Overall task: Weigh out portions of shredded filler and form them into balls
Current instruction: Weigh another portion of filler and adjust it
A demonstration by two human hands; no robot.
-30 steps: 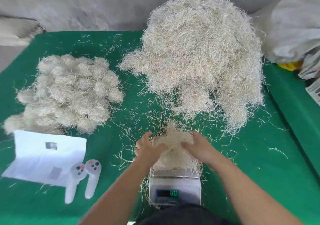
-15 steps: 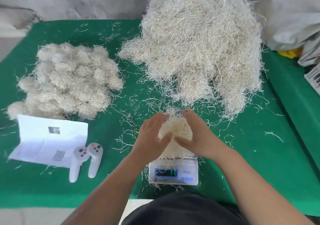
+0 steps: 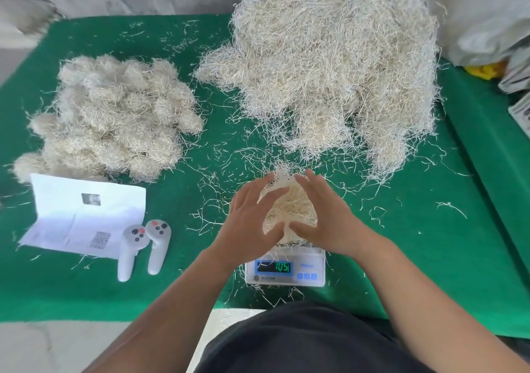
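Starting at your far left, a heap of finished balls (image 3: 111, 117) sits on the green mat (image 3: 430, 258), fuzzy and pale, packed against each other. Just in front of that heap lies a folded white paper (image 3: 83, 217) with a small printed square code near its near edge. Two pale grey controllers (image 3: 143, 248) lie side by side at the paper's right corner, handles pointing toward you, the left one overlapping the paper's edge.

Loose strands are scattered over the mat between the balls and the middle of the table.

In the middle, your left hand (image 3: 249, 220) is spread, fingers straight and slightly fanned, its palm against the left side of the portion of filler (image 3: 289, 209). That portion rests on top of the small white scale (image 3: 285, 268), which stands at the near edge of the mat right in front of your body. The scale's green digits are lit, though the exact reading is hard to make out. Your right hand (image 3: 327, 215) mirrors the left: fingers straight, palm against the right side of the portion, thumb low near the scale's platform. The two hands cup the clump between them without curling around it.

Behind your hands and to the right rises the big pile of loose filler (image 3: 329, 65), well apart from the balls. At the far right edge lie a crumpled grey bag (image 3: 487, 22) and something yellow (image 3: 484, 70) beneath it.
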